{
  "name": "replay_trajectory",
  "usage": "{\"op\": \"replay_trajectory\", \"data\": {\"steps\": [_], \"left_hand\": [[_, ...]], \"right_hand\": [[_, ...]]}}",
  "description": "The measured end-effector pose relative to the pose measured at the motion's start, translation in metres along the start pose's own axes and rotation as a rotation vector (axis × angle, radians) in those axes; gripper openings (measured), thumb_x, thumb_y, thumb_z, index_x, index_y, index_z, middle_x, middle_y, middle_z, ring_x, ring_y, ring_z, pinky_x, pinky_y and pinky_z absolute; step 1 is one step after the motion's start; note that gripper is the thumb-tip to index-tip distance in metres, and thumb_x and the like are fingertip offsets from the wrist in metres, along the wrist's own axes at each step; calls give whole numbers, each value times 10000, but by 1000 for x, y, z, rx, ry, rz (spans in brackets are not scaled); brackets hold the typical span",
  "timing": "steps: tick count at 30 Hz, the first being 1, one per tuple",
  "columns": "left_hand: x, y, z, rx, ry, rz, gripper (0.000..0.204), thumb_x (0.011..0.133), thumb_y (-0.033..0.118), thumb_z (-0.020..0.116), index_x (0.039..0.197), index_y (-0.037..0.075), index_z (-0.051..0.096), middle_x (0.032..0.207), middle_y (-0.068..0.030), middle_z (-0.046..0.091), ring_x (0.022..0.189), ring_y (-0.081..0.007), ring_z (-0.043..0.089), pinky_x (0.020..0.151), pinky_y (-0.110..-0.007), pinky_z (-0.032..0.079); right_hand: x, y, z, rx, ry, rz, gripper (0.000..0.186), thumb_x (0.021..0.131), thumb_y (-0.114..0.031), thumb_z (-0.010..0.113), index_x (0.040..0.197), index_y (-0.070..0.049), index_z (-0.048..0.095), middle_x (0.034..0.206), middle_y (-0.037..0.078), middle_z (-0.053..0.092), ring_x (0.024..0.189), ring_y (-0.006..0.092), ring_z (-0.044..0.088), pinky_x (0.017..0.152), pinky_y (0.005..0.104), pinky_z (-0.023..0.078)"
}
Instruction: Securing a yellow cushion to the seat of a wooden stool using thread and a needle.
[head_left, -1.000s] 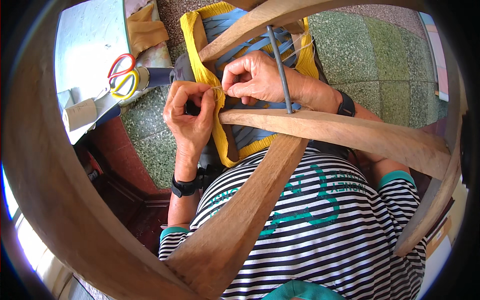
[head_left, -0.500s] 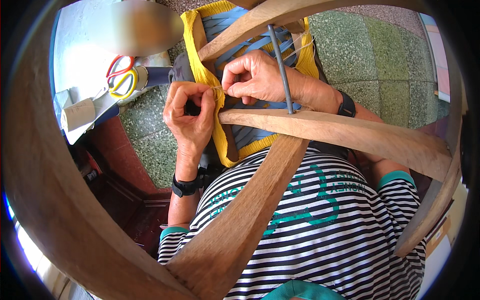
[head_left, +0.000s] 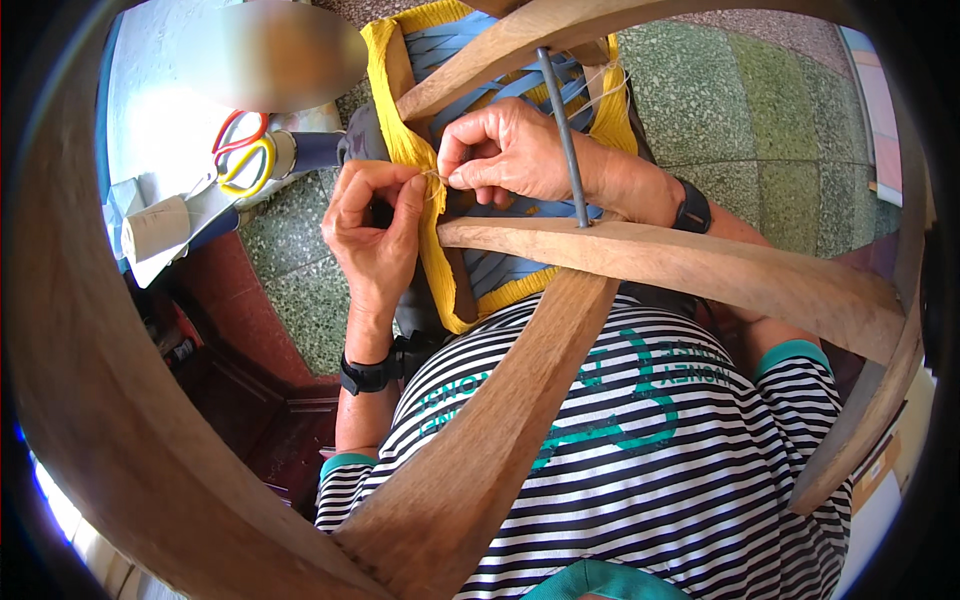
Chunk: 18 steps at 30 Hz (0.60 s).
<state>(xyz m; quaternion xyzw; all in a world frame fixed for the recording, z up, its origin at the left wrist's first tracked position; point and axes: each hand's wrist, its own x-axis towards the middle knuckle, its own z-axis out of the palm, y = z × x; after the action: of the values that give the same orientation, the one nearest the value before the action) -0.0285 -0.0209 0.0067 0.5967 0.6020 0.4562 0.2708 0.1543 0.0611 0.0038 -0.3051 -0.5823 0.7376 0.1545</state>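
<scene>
A wooden chair frame (head_left: 670, 250) lies in my lap with its curved legs toward me. Its seat carries crossed blue straps (head_left: 440, 50) and a border of yellow ribbed cloth (head_left: 405, 130). At the left border a thin pale thread (head_left: 432, 174) shows between my fingertips. My left hand (head_left: 372, 230) is closed, thumb and forefinger pinched on the thread beside the cloth's outer edge. From the inner side my right hand (head_left: 515, 155) pinches the thread close to the cloth, its wrist behind a dark metal rod (head_left: 563, 140).
To the left, scissors with red and yellow handles (head_left: 245, 165) lie near a pale roll (head_left: 158, 232) on a bright surface. Loose thread (head_left: 608, 88) hangs at the right border. Wooden legs (head_left: 480, 440) cross in front of me above the speckled green floor (head_left: 690, 120).
My right hand has shifted slightly left, closer to the yellow cloth. My left hand has drifted a little left, still pinched. The chair stays put.
</scene>
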Motion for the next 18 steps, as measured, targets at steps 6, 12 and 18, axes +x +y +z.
{"op": "replay_trajectory", "data": {"steps": [6,12,18], "left_hand": [[2,1,0,-18,-35,6,72,793,-27,689,808,8,628,761,-20,565,617,-67,496,567,-208,401],[2,1,3,3,-30,14,74,803,-22,680,814,8,613,754,-16,553,615,-68,487,572,-213,402],[-2,-4,-1,-74,5,-64,66,813,-29,660,828,7,607,764,-21,554,627,-70,494,585,-214,404]], "right_hand": [[0,0,-1,3,-11,-31,46,863,-91,628,864,-50,649,713,-22,609,599,34,561,532,190,491],[-6,-3,-1,-52,34,-57,49,854,-80,626,832,-36,631,699,-27,593,605,36,550,544,189,478],[-9,-1,-8,-357,67,-187,39,812,-33,624,778,-18,616,664,-31,559,593,32,488,542,211,408]]}}
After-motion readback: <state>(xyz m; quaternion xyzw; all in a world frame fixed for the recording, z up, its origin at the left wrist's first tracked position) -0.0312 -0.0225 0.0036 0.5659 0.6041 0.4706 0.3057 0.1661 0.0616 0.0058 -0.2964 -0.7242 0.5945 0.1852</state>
